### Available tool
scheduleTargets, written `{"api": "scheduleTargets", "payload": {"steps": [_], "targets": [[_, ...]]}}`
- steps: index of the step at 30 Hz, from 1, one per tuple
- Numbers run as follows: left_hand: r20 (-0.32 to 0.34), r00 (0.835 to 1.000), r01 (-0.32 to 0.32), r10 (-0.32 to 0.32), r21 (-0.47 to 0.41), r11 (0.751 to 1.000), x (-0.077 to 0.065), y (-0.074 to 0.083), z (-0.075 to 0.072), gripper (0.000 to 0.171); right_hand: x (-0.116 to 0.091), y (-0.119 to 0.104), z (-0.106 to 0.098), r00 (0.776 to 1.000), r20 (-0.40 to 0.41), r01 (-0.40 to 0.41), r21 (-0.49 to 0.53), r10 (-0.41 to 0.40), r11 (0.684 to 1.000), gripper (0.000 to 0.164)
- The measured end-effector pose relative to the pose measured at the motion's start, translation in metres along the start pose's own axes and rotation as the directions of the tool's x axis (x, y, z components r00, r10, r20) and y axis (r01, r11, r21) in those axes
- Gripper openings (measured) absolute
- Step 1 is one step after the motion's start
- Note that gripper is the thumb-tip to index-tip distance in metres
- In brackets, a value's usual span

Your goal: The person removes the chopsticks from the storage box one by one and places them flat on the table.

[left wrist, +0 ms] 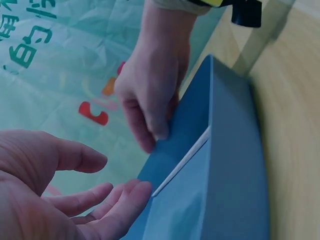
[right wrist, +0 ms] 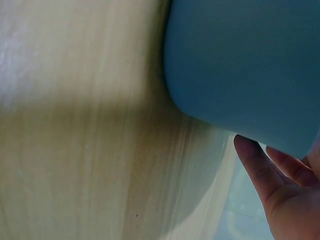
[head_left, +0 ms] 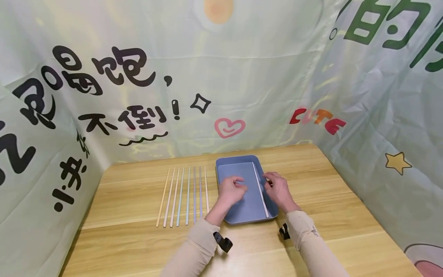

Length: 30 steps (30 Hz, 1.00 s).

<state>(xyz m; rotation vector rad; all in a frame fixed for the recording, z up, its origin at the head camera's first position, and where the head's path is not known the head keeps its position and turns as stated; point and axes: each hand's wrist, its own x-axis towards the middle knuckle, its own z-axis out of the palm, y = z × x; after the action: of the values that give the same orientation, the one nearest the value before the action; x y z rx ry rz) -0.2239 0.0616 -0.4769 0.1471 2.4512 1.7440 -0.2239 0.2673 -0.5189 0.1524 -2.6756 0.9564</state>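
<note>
A blue rectangular tray point(head_left: 247, 220) lies on the table, and a pale, thin chopstick point(head_left: 260, 188) lies lengthwise in it toward the right wall. Over the tray's left half hovers my left hand point(head_left: 232, 191), fingers loosely bent and apart, holding nothing. In the left wrist view its fingertips point(left wrist: 142, 192) overlap the far end of the pale chopstick. My right hand point(head_left: 279, 190) is at the tray's right wall, its fingers pointing down beside the rim in the left wrist view. The right wrist view shows its fingertips point(right wrist: 243, 142) right at the tray's outer edge, with nothing gripped.
Left of the tray, several pastel chopsticks lie side by side in a row, among them a yellow one point(head_left: 163, 198) and a light blue one point(head_left: 180, 197). Printed cloth walls point(head_left: 194, 77) enclose the wooden table point(head_left: 131, 207) at the back and sides.
</note>
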Motion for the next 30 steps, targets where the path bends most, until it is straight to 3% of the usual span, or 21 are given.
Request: {"api": "scheduleTargets", "payload": {"steps": [9,20,30], "targets": [[0.036,0.996,0.075,-0.075,0.005,0.997,0.001,-0.004,0.03,0.031,0.001,0.003,0.001,1.0,-0.018,0.012,-0.006,-0.012,1.0,0.033],[0.009,0.992,0.126,-0.126,0.02,0.992,0.001,-0.004,0.061,0.025,0.0,0.001,0.0,1.0,-0.021,0.013,-0.003,-0.013,1.0,0.033],[-0.044,0.998,0.053,-0.048,0.124,0.991,0.003,-0.012,0.074,0.024,0.001,0.001,0.001,1.0,-0.021,0.006,-0.003,-0.006,1.0,0.033]]}}
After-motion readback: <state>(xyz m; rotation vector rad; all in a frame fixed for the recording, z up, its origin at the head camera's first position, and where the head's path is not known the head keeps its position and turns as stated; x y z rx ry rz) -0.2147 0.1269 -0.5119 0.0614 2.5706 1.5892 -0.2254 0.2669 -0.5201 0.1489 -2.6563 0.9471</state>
